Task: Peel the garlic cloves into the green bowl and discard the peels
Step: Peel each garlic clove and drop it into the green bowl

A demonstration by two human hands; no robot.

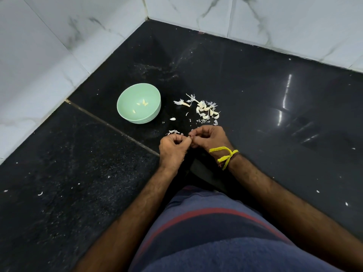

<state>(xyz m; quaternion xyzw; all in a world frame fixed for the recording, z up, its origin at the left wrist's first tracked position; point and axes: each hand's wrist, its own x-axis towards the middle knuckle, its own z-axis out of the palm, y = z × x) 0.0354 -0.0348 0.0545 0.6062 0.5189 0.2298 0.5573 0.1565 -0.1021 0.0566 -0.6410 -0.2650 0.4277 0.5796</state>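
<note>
Your left hand (172, 148) and right hand (210, 139) both pinch one small garlic clove (191, 136) between them, near the green bowl (152, 112) holding peeled cloves (141, 105)

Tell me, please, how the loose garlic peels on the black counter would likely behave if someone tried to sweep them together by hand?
The peels look thin and papery, so they are probably very light and may scatter or cling to fingers. They lie in small curled scraps, likely floppy and easily torn. On the glossy counter they should slide readily.
</note>
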